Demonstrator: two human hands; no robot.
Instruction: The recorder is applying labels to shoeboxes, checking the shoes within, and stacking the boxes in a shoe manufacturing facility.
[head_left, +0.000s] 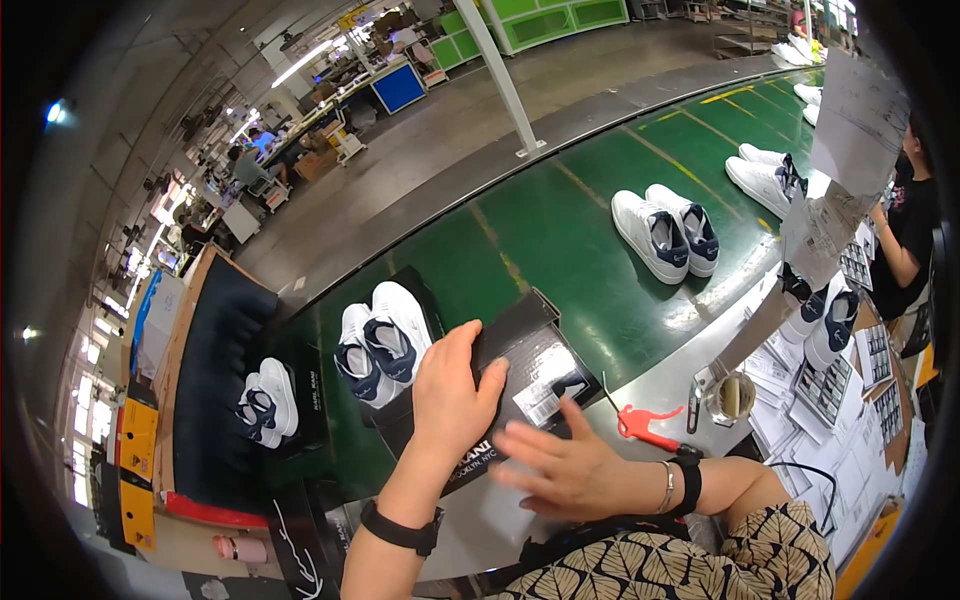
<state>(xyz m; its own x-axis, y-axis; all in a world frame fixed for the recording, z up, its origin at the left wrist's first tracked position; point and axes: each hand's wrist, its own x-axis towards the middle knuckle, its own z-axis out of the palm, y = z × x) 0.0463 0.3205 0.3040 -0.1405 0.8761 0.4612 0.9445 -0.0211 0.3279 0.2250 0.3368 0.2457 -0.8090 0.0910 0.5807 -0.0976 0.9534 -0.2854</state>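
Left hand (455,385): laid over the left edge of a black shoebox (515,335), thumb on the face, apparently gripping it. Right hand (565,465): blurred, fingers spread, holding nothing visible, at the box's near right side; contact can't be told. Shoebox tilted, barcode label (541,404) facing up beside the right fingers; lid alone or whole box, can't say.

Step in hand reads as box handling: left steadies, right works about the labelled end. Next move, my judgement, calls for a sure right-hand contact on that end, keeping the box's edge off the shoes.

Right of shoebox: red air blow gun (645,425) on metal table (665,378), clear jar (730,398) past it. Just left of shoebox: white sneakers with navy heels (385,340), black packaging around them; farther left, a second pair (268,402). Beyond shoebox: green conveyor belt (560,225), third pair (667,232) standing to the right.
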